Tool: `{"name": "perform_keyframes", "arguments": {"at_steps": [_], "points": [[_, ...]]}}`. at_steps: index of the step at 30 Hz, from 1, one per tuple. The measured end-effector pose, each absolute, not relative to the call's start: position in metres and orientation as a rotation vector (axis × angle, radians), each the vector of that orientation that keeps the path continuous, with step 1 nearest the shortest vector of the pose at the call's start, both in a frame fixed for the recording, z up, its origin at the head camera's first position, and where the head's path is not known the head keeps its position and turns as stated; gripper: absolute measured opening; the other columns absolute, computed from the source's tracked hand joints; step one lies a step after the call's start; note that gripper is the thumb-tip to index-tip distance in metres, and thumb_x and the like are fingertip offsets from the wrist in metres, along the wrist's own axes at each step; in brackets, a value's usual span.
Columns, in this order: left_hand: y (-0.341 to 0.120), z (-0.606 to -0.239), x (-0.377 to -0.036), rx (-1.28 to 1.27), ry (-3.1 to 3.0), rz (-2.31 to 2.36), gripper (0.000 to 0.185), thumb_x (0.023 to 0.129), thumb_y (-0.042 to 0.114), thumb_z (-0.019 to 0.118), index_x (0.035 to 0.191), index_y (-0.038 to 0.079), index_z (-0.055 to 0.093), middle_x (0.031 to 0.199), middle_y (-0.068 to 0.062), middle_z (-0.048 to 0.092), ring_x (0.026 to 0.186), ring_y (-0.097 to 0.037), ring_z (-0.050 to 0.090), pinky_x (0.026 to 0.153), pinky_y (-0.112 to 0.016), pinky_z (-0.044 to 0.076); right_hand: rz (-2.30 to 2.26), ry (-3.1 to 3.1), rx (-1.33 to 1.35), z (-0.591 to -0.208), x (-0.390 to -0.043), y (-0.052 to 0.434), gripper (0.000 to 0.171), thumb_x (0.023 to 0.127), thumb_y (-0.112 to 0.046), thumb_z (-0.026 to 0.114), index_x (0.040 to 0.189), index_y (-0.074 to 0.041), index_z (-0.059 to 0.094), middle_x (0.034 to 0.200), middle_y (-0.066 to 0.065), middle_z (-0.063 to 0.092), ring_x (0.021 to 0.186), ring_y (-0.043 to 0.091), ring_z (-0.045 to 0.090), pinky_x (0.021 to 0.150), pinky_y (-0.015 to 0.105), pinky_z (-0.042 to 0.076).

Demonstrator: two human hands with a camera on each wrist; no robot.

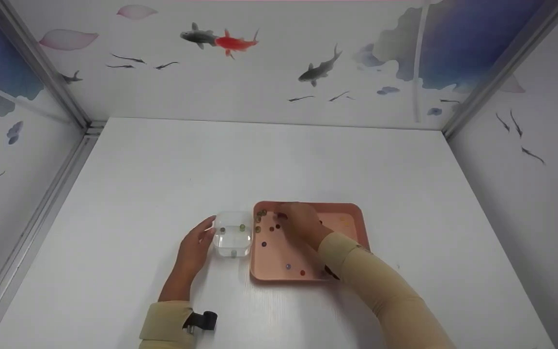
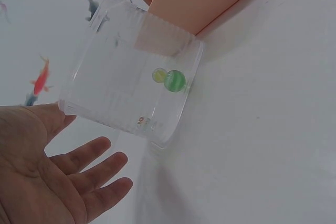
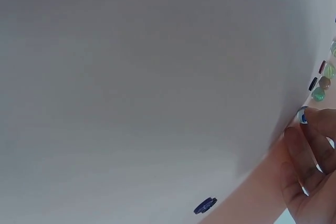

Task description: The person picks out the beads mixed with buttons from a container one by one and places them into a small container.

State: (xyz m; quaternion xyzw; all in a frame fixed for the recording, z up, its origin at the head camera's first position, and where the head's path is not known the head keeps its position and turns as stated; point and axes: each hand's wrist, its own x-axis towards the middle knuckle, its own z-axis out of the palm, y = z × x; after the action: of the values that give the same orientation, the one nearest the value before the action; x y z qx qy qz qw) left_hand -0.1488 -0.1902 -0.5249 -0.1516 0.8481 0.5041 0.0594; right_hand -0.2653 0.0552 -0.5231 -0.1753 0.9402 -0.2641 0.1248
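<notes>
The left hand (image 1: 194, 249) lies spread on the white counter (image 1: 162, 184), its straight fingers touching the near side of a clear plastic box (image 1: 233, 240), seemingly to steady it. Inside the box sit a few marbles, a green one (image 2: 175, 81) touching a yellowish one (image 2: 159, 75). Just to the right of that hand, the pink tray (image 1: 356, 218) abuts the box, so the reach between them is short. The right hand (image 1: 301, 223) hovers low in the tray's far corner over scattered marbles (image 1: 269, 232), and its fingertips (image 3: 315, 116) pinch a bluish marble (image 3: 302, 115) (the wrist view shows only part of it).
</notes>
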Motion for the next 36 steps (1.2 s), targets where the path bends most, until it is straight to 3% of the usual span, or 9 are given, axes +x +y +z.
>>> {"name": "perform_keyframes", "arguments": {"at_steps": [3, 10, 15, 19, 26, 36], "points": [[-0.189, -0.525, -0.148, -0.469, 2.564, 1.528, 0.046, 0.104, 0.034, 0.041, 0.148, 0.020, 0.040, 0.150, -0.013, 0.041, 0.136, -0.037, 0.039, 0.110, -0.054, 0.033, -0.723, 2.776, -0.552, -0.524, -0.266, 0.056, 0.022, 0.101, -0.026, 0.051, 0.112, -0.022, 0.070, 0.100, -0.005, 0.069, 0.099, 0.014, 0.061, 0.099, 0.036, 0.048], [-0.188, -0.524, -0.148, -0.452, 2.565, 1.553, 0.046, 0.104, 0.032, 0.042, 0.148, 0.019, 0.040, 0.149, -0.013, 0.042, 0.135, -0.036, 0.041, 0.109, -0.054, 0.034, -0.943, 2.619, -0.245, -0.525, -0.267, 0.056, 0.033, 0.100, -0.040, 0.040, 0.104, -0.027, 0.069, 0.094, -0.007, 0.065, 0.095, 0.013, 0.056, 0.100, 0.034, 0.044], [-0.188, -0.524, -0.148, -0.444, 2.550, 1.574, 0.046, 0.104, 0.032, 0.042, 0.148, 0.018, 0.039, 0.149, -0.014, 0.042, 0.135, -0.037, 0.041, 0.109, -0.054, 0.035, -0.737, 2.778, -0.573, -0.523, -0.266, 0.058, 0.027, 0.102, -0.022, 0.047, 0.114, -0.020, 0.070, 0.109, -0.005, 0.069, 0.104, 0.014, 0.061, 0.102, 0.035, 0.046], [-0.189, -0.524, -0.149, -0.469, 2.517, 1.574, 0.047, 0.104, 0.035, 0.041, 0.148, 0.021, 0.039, 0.149, -0.012, 0.041, 0.134, -0.036, 0.041, 0.107, -0.055, 0.036, -0.686, 2.832, -0.742, -0.521, -0.265, 0.060, 0.021, 0.098, -0.017, 0.055, 0.112, -0.016, 0.071, 0.109, 0.000, 0.070, 0.106, 0.019, 0.063, 0.098, 0.037, 0.049], [-0.189, -0.522, -0.149, -0.458, 2.532, 1.582, 0.046, 0.104, 0.032, 0.042, 0.148, 0.019, 0.040, 0.149, -0.015, 0.042, 0.134, -0.037, 0.042, 0.107, -0.056, 0.036, -0.622, 2.859, -0.808, -0.518, -0.266, 0.060, 0.019, 0.097, -0.014, 0.059, 0.112, -0.015, 0.071, 0.104, 0.002, 0.071, 0.099, 0.021, 0.065, 0.091, 0.037, 0.052], [-0.189, -0.524, -0.148, -0.454, 2.547, 1.577, 0.046, 0.104, 0.031, 0.041, 0.148, 0.018, 0.040, 0.148, -0.016, 0.042, 0.134, -0.039, 0.041, 0.108, -0.057, 0.035, -0.504, 2.848, -0.770, -0.510, -0.267, 0.058, 0.029, 0.098, -0.015, 0.057, 0.125, -0.022, 0.067, 0.104, -0.001, 0.071, 0.103, 0.019, 0.065, 0.096, 0.036, 0.051]]}}
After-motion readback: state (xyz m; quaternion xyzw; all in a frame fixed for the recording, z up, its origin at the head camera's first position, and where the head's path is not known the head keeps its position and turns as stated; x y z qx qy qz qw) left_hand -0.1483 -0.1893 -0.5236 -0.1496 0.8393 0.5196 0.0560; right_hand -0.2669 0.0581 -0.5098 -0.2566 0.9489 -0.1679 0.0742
